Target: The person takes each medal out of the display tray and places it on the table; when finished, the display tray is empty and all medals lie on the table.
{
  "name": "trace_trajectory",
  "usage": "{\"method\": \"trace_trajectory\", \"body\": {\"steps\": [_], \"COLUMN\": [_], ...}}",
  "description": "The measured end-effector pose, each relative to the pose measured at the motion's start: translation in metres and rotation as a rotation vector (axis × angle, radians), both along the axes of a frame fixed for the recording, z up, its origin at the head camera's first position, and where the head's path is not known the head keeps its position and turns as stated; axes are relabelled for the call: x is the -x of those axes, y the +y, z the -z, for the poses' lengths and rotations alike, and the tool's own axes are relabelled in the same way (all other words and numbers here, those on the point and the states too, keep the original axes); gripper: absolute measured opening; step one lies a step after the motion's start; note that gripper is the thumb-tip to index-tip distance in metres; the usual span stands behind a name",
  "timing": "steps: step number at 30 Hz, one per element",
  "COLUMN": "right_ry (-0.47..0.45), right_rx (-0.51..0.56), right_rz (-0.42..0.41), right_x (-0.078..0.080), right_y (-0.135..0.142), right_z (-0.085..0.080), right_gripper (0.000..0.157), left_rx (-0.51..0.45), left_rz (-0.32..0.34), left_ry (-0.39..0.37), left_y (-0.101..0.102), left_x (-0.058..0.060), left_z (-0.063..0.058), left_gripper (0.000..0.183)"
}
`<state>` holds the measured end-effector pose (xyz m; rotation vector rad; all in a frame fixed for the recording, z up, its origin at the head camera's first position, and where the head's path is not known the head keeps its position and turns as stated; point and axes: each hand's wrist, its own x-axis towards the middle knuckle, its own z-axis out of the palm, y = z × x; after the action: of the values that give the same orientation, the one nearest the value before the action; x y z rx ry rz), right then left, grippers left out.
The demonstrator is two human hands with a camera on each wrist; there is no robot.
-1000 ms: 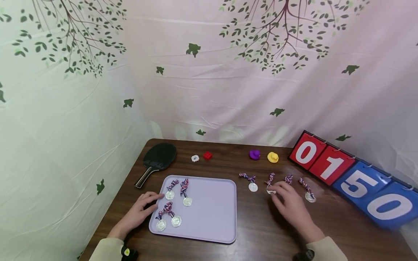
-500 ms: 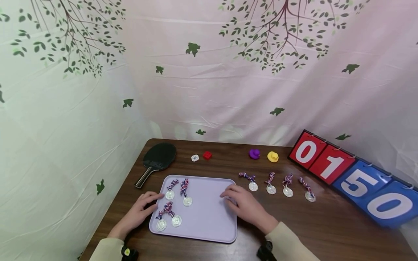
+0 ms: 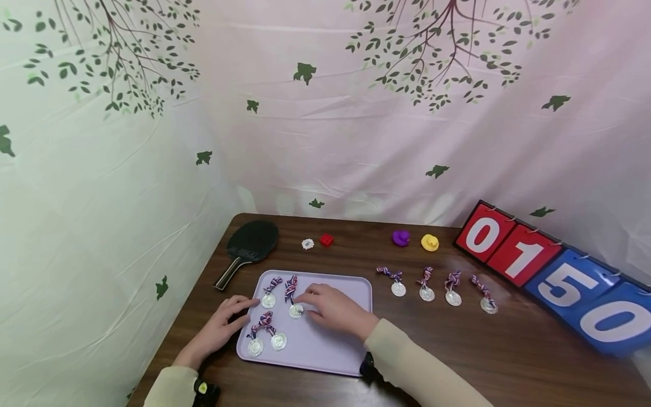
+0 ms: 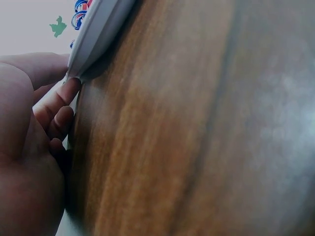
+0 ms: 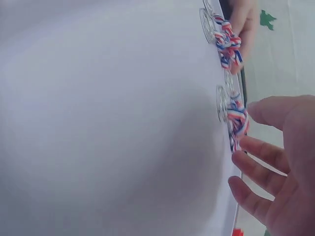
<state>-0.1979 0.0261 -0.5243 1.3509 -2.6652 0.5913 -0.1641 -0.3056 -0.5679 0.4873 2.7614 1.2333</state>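
Observation:
On the lavender tray (image 3: 335, 353) lie several silver medals with knotted red, white and blue ribbons. My right hand (image 3: 330, 308) is over the tray, its fingertips by the upper-right medal (image 3: 296, 311). In the right wrist view that hand's fingers are spread and loosely bent beside the medal's ribbon (image 5: 238, 120); whether they touch it I cannot tell. At the tray's left rim rests my left hand (image 3: 221, 325), fingertips against the edge (image 4: 98, 42). Several more medals, one of them this medal (image 3: 426, 294), lie in a row on the table right of the tray.
A black table tennis paddle (image 3: 252, 241) lies behind the tray at left. Along the back are a white token (image 3: 307, 243), a red block (image 3: 326, 239), a purple duck (image 3: 400, 238) and a yellow duck (image 3: 429, 242). A flip scoreboard (image 3: 549, 271) stands at right.
My right hand has moved left from the row of medals to the medal on the tray, holding nothing I can see. The left hand stays at the rim. The head view shifted slightly.

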Motion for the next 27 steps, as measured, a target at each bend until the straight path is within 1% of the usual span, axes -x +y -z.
{"method": "trace_trajectory", "body": {"steps": [4, 7, 10, 14, 16, 22, 27], "right_ry": [0.001, 0.014, 0.029, 0.054, 0.039, -0.093, -0.118], "right_rx": [-0.053, -0.095, -0.106, -0.084, -0.074, -0.026, 0.009], "right_rz": [0.030, 0.054, 0.079, 0.107, 0.115, 0.116, 0.112], "right_x": [0.002, 0.002, 0.000, -0.002, -0.001, 0.002, 0.003], "right_y": [-0.021, -0.034, -0.042, -0.047, -0.048, -0.050, -0.050], "right_z": [0.003, 0.007, 0.010, 0.012, 0.012, 0.014, 0.015], "right_gripper": [0.035, 0.031, 0.025, 0.018, 0.016, 0.020, 0.023], "left_rx": [-0.013, -0.010, -0.006, 0.002, 0.006, 0.011, 0.003], "left_rz": [-0.002, -0.002, 0.001, -0.001, -0.001, 0.001, -0.002], "left_ry": [-0.009, -0.005, 0.004, 0.004, 0.001, -0.006, -0.018], "left_y": [0.000, 0.000, 0.000, -0.001, -0.001, 0.000, 0.001], "left_x": [0.000, 0.000, 0.000, 0.000, 0.000, 0.000, 0.001], "left_z": [-0.001, 0.000, 0.000, -0.001, -0.002, -0.002, -0.002], "left_gripper": [0.034, 0.034, 0.034, 0.033, 0.033, 0.034, 0.034]}}
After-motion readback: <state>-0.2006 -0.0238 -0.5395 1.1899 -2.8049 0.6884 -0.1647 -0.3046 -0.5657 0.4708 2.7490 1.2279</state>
